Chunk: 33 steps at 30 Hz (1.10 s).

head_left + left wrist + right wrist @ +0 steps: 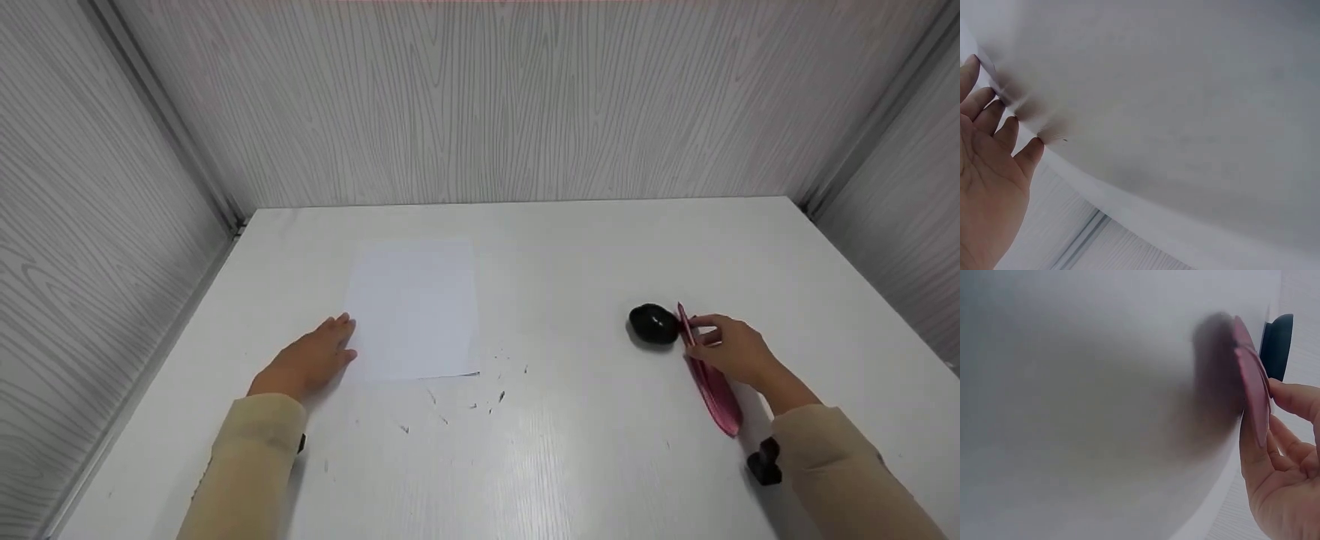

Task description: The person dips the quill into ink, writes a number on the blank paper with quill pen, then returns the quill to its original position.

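Our right hand (739, 356) is pinching the pink piece (718, 394) while our left hand (306, 361) is resting by the paper (416, 307).

We're working with hands well apart: the right is gripping the pink piece between thumb and fingers, the left is holding nothing, its fingertips lying at the paper's left edge. For a clean hold, we'd say we should be pinching lightly from both sides, minding the black rounded object (652, 324). The pink piece is sitting right in our right hand, far across from the left, its far end just beside that black object; can't tell if they're touching. Beyond, dark marks (502, 396) are dotting the white desk (577, 435).
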Each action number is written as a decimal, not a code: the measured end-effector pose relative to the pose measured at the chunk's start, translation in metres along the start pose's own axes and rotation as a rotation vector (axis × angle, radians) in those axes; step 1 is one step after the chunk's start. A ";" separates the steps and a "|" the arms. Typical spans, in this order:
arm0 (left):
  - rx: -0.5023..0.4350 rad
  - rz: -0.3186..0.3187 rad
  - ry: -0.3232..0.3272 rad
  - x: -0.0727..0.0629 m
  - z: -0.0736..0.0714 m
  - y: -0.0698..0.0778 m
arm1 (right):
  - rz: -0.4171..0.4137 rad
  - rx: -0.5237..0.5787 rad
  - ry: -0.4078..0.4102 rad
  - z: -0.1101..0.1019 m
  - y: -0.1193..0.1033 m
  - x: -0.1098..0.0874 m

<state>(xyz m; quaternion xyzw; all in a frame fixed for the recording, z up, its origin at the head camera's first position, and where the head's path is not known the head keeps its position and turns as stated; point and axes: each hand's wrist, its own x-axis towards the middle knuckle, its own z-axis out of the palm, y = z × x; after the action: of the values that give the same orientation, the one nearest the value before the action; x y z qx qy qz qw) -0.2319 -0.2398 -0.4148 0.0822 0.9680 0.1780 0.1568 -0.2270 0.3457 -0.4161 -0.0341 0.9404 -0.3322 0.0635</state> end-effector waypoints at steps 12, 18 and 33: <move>0.016 0.059 0.028 -0.001 0.005 0.004 | -0.024 0.219 -0.040 -0.007 0.002 -0.006; 0.058 0.079 0.040 0.001 0.009 0.012 | -0.072 0.209 -0.038 -0.007 0.001 -0.007; 0.075 0.106 0.022 0.000 0.019 0.028 | -0.200 0.319 -0.036 -0.008 -0.014 -0.011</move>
<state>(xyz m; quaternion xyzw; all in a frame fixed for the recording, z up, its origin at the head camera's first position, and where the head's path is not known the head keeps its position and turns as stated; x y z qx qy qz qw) -0.2227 -0.2081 -0.4218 0.1372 0.9699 0.1504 0.1334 -0.2167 0.3408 -0.4003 -0.1231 0.8665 -0.4810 0.0517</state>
